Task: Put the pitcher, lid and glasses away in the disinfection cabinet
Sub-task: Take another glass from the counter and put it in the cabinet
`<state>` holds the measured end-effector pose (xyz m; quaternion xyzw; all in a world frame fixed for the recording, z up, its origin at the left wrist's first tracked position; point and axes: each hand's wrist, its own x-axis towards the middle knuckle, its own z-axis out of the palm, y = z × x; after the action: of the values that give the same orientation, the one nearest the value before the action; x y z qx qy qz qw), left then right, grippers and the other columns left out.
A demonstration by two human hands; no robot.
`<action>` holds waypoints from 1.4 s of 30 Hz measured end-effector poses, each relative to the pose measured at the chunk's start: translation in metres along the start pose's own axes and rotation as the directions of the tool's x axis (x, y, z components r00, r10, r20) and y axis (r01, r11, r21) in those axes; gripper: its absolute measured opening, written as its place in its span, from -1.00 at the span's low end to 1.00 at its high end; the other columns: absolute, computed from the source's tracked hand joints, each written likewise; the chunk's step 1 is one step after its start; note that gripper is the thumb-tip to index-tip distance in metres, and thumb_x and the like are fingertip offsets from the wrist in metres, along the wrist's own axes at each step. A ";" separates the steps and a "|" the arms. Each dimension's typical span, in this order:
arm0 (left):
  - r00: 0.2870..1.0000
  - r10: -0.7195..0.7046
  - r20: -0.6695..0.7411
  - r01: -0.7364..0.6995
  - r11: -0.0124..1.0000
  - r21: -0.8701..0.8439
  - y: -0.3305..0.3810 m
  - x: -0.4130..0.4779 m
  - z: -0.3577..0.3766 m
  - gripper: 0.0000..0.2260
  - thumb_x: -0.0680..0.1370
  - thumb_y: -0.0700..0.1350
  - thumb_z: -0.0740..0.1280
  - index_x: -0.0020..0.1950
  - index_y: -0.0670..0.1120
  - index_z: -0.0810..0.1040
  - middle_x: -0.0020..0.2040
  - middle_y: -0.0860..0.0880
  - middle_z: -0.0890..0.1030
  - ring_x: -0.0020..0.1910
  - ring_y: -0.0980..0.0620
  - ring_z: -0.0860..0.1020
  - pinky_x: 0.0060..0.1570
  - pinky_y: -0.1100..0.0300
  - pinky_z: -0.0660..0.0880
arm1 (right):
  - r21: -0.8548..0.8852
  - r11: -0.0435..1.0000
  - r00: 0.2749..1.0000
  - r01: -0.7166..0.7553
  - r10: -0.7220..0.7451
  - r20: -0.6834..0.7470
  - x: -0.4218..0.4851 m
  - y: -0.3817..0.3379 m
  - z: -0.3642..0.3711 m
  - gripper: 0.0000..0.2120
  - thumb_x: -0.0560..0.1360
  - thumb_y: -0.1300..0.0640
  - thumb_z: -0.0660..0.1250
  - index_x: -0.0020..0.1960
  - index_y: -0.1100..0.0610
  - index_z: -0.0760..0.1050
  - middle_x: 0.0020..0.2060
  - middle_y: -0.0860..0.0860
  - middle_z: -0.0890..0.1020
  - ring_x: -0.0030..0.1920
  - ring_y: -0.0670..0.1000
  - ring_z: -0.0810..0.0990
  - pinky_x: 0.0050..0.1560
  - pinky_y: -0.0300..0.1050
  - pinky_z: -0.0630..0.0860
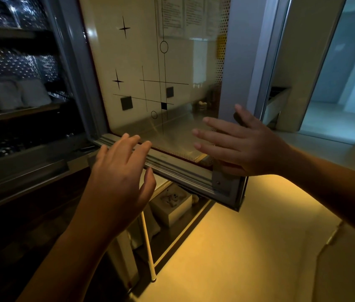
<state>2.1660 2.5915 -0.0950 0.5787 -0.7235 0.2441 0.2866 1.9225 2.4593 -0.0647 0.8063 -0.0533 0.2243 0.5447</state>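
Observation:
The disinfection cabinet's glass door [150, 88], printed with black stars, lines and squares, stands swung out toward me. My right hand [239, 144] lies flat with spread fingers against the door's lower right part near its grey frame. My left hand [120, 173] hovers open just below the door's bottom edge, fingers apart, holding nothing. Inside the dark cabinet at the left, white plates [9, 97] stand on a shelf, with glinting glassware [9, 12] on the shelf above. No pitcher or lid is clear to me.
A steel counter [324, 149] runs behind the door to the right. Below, a yellow-lit floor [248, 247] spreads out, with a white pole [148, 243] and a pale box [172, 203] under the counter. A doorway [335, 83] opens at the far right.

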 end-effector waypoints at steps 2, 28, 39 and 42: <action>1.000 -0.001 -0.004 0.001 1.000 -0.004 0.000 0.000 -0.001 -0.56 0.46 -0.03 0.12 0.23 -0.26 0.47 0.17 -0.28 0.54 0.21 -0.28 0.49 0.15 -0.15 0.21 | -0.016 1.000 1.000 -0.001 0.000 -0.020 -0.001 0.001 0.003 -0.49 0.50 -0.04 0.24 0.37 0.15 0.25 0.29 0.10 0.39 0.29 0.14 0.36 0.36 0.21 0.02; 0.998 -0.040 -0.055 0.040 0.999 -0.006 -0.001 -0.020 -0.033 -0.56 0.49 -0.03 0.12 0.28 -0.25 0.43 0.23 -0.28 0.50 0.27 -0.25 0.43 0.22 -0.13 0.19 | 0.148 0.988 0.953 0.049 -0.002 -0.302 0.059 -0.044 -0.033 -0.60 0.54 -0.08 0.15 0.29 0.11 0.34 0.21 0.06 0.51 0.23 0.12 0.44 0.35 0.15 0.12; 0.987 -0.100 -0.129 0.114 0.988 0.109 -0.022 -0.070 -0.079 -0.58 0.49 -0.07 0.15 0.26 -0.26 0.46 0.23 -0.29 0.50 0.30 -0.26 0.39 0.23 -0.19 0.19 | 0.173 0.977 0.965 0.121 -0.075 -0.250 0.117 -0.084 -0.070 -0.62 0.53 -0.08 0.17 0.21 0.16 0.42 0.13 0.12 0.61 0.19 0.16 0.49 0.36 0.18 0.13; 0.980 -0.134 -0.144 0.157 0.975 0.157 -0.030 -0.085 -0.094 -0.59 0.49 -0.07 0.16 0.26 -0.24 0.47 0.25 -0.27 0.49 0.31 -0.25 0.39 0.24 -0.19 0.19 | 0.182 0.975 0.971 0.129 -0.087 -0.221 0.134 -0.093 -0.079 -0.59 0.54 -0.10 0.10 0.22 0.18 0.40 0.13 0.14 0.61 0.16 0.17 0.54 0.32 0.21 0.13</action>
<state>2.2216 2.7088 -0.0867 0.6347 -0.6354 0.3202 0.3016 2.0487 2.5894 -0.0635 0.8289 0.0716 0.2830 0.4772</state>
